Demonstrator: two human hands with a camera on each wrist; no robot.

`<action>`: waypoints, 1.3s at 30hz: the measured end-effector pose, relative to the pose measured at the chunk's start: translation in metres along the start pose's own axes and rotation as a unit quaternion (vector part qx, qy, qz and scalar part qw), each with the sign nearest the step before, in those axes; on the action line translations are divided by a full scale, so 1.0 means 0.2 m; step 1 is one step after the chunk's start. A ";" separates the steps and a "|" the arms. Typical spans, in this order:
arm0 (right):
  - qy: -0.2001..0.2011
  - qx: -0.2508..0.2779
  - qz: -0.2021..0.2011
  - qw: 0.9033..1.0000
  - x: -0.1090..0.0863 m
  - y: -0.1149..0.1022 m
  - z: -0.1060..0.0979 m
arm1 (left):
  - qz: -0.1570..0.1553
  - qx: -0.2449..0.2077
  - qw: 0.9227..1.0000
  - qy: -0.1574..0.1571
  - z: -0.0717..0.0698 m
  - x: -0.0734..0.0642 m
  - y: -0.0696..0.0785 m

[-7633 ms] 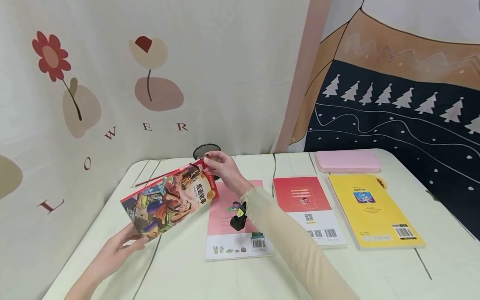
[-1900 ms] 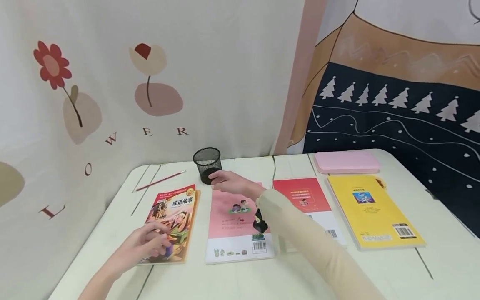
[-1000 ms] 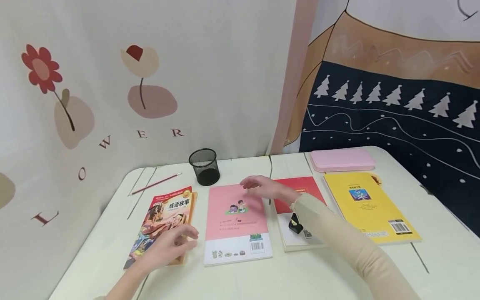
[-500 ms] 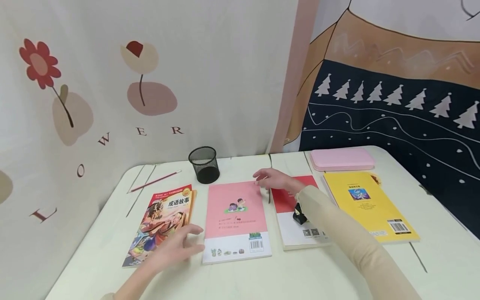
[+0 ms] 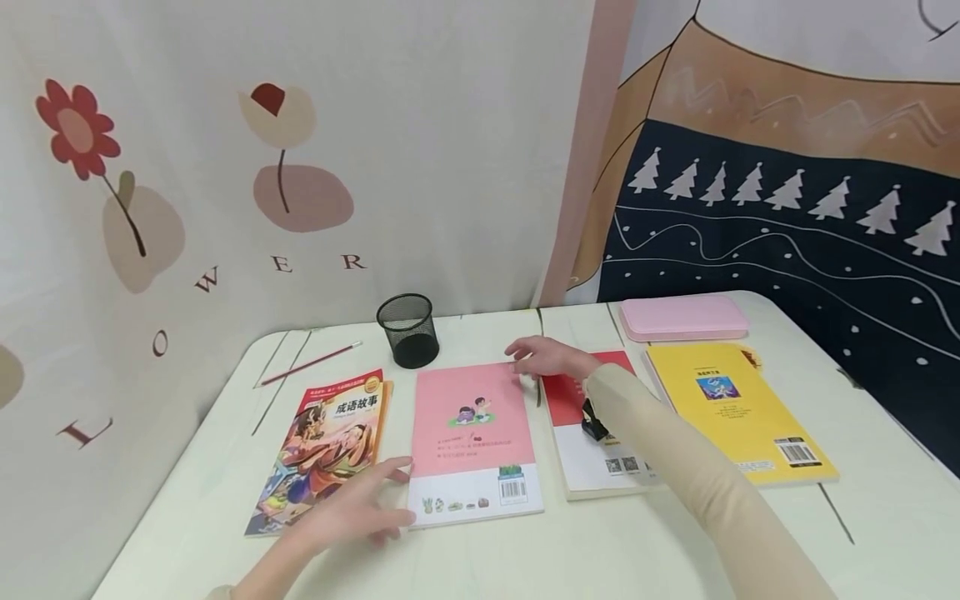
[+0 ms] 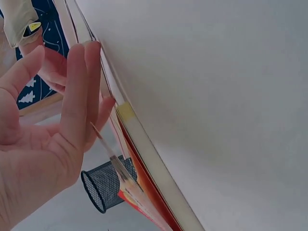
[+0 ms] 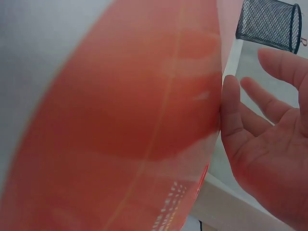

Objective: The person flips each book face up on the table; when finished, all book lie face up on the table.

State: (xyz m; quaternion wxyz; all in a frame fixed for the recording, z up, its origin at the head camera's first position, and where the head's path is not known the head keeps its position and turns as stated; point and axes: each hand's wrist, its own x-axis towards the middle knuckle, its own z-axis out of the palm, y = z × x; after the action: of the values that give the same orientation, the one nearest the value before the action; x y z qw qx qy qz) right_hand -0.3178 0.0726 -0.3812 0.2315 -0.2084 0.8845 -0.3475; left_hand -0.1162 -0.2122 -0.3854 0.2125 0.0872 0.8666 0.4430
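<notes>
A pink-and-white book [image 5: 468, 433] lies flat on the table, back cover up. At its lower left corner is my left hand [image 5: 352, 510], thumb and fingers spread along the edge. The left wrist view shows that hand [image 6: 53, 130] with fairly straight fingers near the books' edges. By the upper right corner of the pink book, my right hand [image 5: 551, 358] hovers or touches, fingers loosely bent; I cannot tell which. In the right wrist view its palm [image 7: 269, 149] holds nothing. Partly under the left forearm lies a picture storybook [image 5: 330, 442], an orange edge showing on its right.
Beyond the pink book stands a black mesh pen cup [image 5: 408, 333], with a red pencil [image 5: 309, 364] to its left. Under the right arm lies a red-and-white book [image 5: 592, 467]. Farther right are a yellow book [image 5: 738, 417] and a pink case [image 5: 684, 318].
Earlier both hands held the storybook up; it now lies on the table at left. Both hands have moved right to the pink book's corners. In the last half second they barely moved.
</notes>
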 end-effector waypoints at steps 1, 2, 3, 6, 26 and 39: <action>-0.002 -0.007 0.004 1.000 0.00 0.00 0.00 | 0.009 -0.002 1.000 -0.008 0.00 0.00 0.00; -0.005 -0.011 0.008 1.000 0.00 -0.01 0.00 | 0.017 0.001 1.000 -0.013 0.00 0.00 0.00; -0.007 -0.015 0.010 1.000 0.00 -0.01 0.00 | 0.023 0.006 1.000 -0.017 0.00 0.00 0.00; -0.012 -0.023 0.019 0.999 0.01 -0.01 0.00 | 0.029 0.019 0.999 -0.021 0.00 0.01 0.00; 0.051 0.046 0.012 0.998 0.02 -0.02 0.03 | 0.014 0.021 0.999 -0.034 -0.02 -0.01 0.04; 0.023 0.099 -0.045 0.994 -0.02 -0.01 -0.02 | -0.005 -0.028 0.999 -0.018 -0.02 0.00 0.02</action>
State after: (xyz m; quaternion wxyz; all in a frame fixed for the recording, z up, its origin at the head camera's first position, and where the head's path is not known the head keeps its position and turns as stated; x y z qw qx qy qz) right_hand -0.3151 0.0757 -0.3765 0.2143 -0.2155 0.8410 -0.4477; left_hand -0.1186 -0.2133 -0.3799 0.2328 0.0848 0.8504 0.4641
